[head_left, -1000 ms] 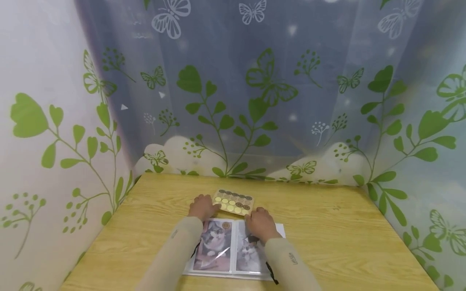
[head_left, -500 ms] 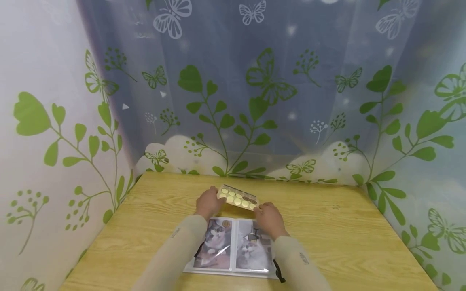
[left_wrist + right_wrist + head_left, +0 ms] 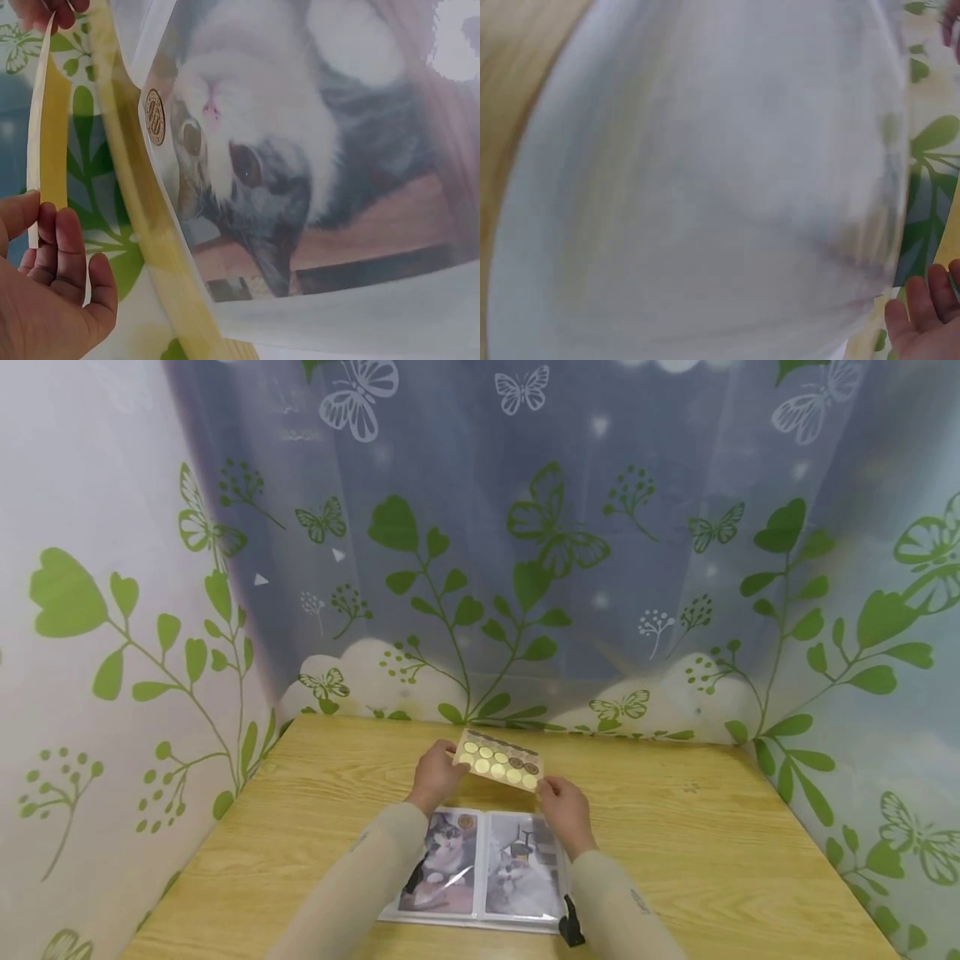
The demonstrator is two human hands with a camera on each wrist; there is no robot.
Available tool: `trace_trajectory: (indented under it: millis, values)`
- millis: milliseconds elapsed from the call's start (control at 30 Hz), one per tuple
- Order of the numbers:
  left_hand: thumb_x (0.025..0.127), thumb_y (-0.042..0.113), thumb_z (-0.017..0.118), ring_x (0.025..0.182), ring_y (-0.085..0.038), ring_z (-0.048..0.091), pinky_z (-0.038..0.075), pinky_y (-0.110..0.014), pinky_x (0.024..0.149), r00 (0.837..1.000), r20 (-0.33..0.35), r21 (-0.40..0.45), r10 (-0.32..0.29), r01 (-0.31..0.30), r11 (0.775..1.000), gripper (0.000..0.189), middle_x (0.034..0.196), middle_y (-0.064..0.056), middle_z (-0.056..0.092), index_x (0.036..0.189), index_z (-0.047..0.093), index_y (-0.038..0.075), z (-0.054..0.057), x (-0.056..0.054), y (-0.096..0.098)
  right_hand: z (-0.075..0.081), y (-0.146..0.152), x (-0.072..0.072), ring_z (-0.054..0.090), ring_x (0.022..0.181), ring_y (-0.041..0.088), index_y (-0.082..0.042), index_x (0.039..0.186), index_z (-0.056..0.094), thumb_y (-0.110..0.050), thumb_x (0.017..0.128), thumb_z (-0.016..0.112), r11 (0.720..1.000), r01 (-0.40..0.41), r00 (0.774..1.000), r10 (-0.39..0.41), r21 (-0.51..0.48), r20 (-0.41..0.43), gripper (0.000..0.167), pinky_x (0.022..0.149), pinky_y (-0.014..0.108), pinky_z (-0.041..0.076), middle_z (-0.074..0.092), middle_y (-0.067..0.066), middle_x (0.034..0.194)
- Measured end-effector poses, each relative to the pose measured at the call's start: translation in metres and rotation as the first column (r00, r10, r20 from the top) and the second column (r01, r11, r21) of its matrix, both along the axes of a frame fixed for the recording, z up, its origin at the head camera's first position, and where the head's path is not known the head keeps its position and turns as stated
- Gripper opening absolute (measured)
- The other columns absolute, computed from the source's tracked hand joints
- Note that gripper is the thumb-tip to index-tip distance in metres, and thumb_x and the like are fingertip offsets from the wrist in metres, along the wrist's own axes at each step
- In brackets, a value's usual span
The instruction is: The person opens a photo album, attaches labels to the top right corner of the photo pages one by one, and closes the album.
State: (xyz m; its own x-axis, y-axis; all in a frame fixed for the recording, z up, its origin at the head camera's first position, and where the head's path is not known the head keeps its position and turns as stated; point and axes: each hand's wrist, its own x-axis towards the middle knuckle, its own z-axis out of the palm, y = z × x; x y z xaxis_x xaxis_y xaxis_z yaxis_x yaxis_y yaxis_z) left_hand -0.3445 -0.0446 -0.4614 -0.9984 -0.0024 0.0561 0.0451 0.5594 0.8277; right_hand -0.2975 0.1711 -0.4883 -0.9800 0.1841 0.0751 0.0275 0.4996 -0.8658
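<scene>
A sticker sheet with rows of round gold and brown stickers is tilted up off the table, beyond the photo album. My left hand pinches its left end, thumb on the near side and fingers behind, as the left wrist view shows with the sheet almost edge-on. At the opposite end, my right hand grips the lower right corner. Below both hands lies the open photo album, a cat picture in each page. One round brown sticker is at the left page's upper right corner.
The wooden table extends to both sides of the album. A butterfly-and-leaf patterned curtain stands along the back and sides. Black straps hang by the wrists, over the album's edges.
Both hands have lifted the sticker sheet from near the table, tilted it toward the camera, and carried it slightly right and away from the album. The album has stayed in place.
</scene>
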Motion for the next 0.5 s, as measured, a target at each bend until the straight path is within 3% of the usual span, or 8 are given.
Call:
trace_trajectory:
  millis: [133,367,500]
  values:
    - [0.092,0.011,0.070,0.085,-0.026,0.059,0.053,-0.040,0.074,1.000,-0.004,0.020,-0.007,0.007,1.000,0.035,0.101,-0.015,0.061,0.120,0.054,0.000,-0.001,0.001,0.000,0.002,0.005,-0.001,0.057,0.118,0.041,0.007,0.129,0.059,-0.023,0.104,0.049,0.997,0.016,0.999,-0.014,-0.078,0.032,0.040,0.101,0.054,0.046,0.059,0.026,0.129]
    - [0.090,0.009,0.072,0.075,-0.021,0.058,0.050,-0.032,0.063,0.998,-0.002,0.073,-0.063,0.063,0.995,0.032,0.094,-0.012,0.059,0.117,0.056,0.000,-0.004,-0.001,-0.003,0.008,0.015,-0.007,0.059,0.113,0.041,0.010,0.125,0.060,-0.021,0.103,0.050,0.974,0.070,0.996,-0.056,-0.215,0.069,0.039,0.098,0.052,0.048,0.063,0.027,0.119]
    - [0.092,0.009,0.070,0.077,-0.027,0.062,0.048,-0.028,0.058,0.994,0.020,0.134,-0.106,0.102,0.986,0.032,0.088,-0.011,0.059,0.119,0.055,0.000,-0.007,-0.001,-0.005,0.010,0.019,-0.009,0.058,0.117,0.042,0.009,0.123,0.061,-0.020,0.102,0.052,0.959,0.081,0.994,-0.057,-0.272,0.095,0.037,0.100,0.050,0.046,0.063,0.026,0.122]
